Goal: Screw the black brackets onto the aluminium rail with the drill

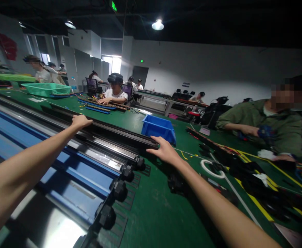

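A long dark rail point(120, 130) runs across the far side of a row of similar parts on the green table. My left hand point(81, 121) is closed over it, left of its middle, with the fingertips hidden behind. My right hand point(163, 148) grips its right end, thumb below and fingers above. Just nearer to me lies a silvery rail point(114, 147) with a black end cap point(139, 162). Closer still, blue long housings point(89, 184) lie side by side, each with a black knob-like end fitting point(120, 190).
A blue bin point(158, 126) stands beyond my right hand. Further left is a green basket point(47, 89). To the right lie a white ring point(212, 168), wires and dark strips. A co-worker point(264, 120) holds a power tool at right; another person point(116, 91) sits opposite.
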The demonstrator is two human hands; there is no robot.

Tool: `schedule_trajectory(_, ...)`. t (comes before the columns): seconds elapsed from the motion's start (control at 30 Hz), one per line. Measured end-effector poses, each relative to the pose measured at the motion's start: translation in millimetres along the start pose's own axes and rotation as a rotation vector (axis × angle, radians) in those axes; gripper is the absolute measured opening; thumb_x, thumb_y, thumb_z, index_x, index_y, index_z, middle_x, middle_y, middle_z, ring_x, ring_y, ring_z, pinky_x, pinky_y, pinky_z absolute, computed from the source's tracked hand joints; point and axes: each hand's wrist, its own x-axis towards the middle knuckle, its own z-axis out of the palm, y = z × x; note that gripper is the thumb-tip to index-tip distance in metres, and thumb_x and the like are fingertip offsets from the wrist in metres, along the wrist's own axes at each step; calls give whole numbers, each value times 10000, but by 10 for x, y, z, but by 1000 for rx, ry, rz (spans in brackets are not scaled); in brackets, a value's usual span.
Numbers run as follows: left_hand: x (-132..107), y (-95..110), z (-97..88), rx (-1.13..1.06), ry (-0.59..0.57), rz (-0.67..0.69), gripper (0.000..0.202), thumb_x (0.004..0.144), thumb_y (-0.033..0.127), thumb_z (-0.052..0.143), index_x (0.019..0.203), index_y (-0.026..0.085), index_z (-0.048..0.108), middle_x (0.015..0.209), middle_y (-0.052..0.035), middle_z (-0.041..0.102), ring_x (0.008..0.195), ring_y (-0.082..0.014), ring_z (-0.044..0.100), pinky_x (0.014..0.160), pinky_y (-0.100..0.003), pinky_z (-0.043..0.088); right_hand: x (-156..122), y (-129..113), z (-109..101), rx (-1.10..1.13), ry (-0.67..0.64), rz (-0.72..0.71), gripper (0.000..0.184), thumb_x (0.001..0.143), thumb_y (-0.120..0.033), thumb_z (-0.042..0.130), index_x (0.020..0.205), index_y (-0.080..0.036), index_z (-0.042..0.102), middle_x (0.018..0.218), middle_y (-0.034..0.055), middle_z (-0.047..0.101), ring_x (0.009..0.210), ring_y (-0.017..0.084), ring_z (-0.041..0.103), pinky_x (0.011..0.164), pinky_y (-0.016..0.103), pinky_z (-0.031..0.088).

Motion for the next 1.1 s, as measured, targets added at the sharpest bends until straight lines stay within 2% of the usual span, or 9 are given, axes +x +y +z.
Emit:
schedule_trajectory(0.1,-95,73,-32,195,43,213,478,743,452,551,984,67,702,1113,-251,638,1115,-389,524,864,-396,441,-1,15,74,52,38,-22,706,765,-491,739,1371,-204,518,1243,115,597,1153,272,580,1008,411,456)
schedule_trajectory(0.2,-322,222,-37,81,-164,546,401,820,432,463,918,152,732,923,-144,714,941,-288,621,801,-304,438,-2,12,179,86,40,-15,683,750,-476,757,1336,-189,554,1229,123,611,1150,272,582,1008,411,451)
schedule_trajectory(0.3,-585,337,15,-112,-285,761,512,873,547,387,983,182,730,898,-83,730,825,-237,643,751,-273,436,-28,7,301,107,23,-10,667,741,-450,772,1313,-171,572,1223,131,619,1147,265,585,1011,405,445)
schedule_trajectory(0.4,-760,371,81,-135,-342,763,637,838,693,379,941,181,743,852,-85,732,768,-239,646,705,-274,433,-77,-21,355,104,0,3,667,746,-419,772,1322,-160,561,1245,136,608,1161,255,577,1027,396,432)
schedule_trajectory(0.53,-823,361,96,-122,-354,711,696,780,773,405,904,186,757,819,-84,732,775,-249,650,700,-268,434,-135,-139,233,-7,-22,43,539,779,-393,740,1248,-155,618,1240,143,594,1147,253,579,1017,371,431)
schedule_trajectory(0.7,-848,380,54,-121,-326,677,708,747,793,426,873,183,764,776,-84,728,778,-258,651,699,-266,436,-255,-352,115,-138,55,273,289,885,-389,604,1012,-155,717,1015,149,685,967,262,649,871,340,468)
schedule_trajectory(0.77,-862,388,52,-105,-326,673,716,753,795,409,870,184,763,772,-87,725,771,-258,650,690,-268,434,-324,-410,150,-110,12,309,275,912,-388,562,961,-175,730,934,134,715,909,258,669,811,322,465)
schedule_trajectory(0.93,-864,383,68,-60,-318,674,723,778,795,361,846,197,762,749,-85,713,731,-244,640,651,-269,413,-425,-455,226,11,-24,254,247,928,-343,542,947,-183,729,868,99,739,834,224,682,724,270,442)
schedule_trajectory(1.1,-853,352,79,-10,-270,638,717,800,779,345,828,196,761,685,-93,685,712,-253,640,613,-278,393,-437,-463,221,173,-95,263,213,936,-268,509,885,-162,687,684,39,696,604,150,654,597,224,425)
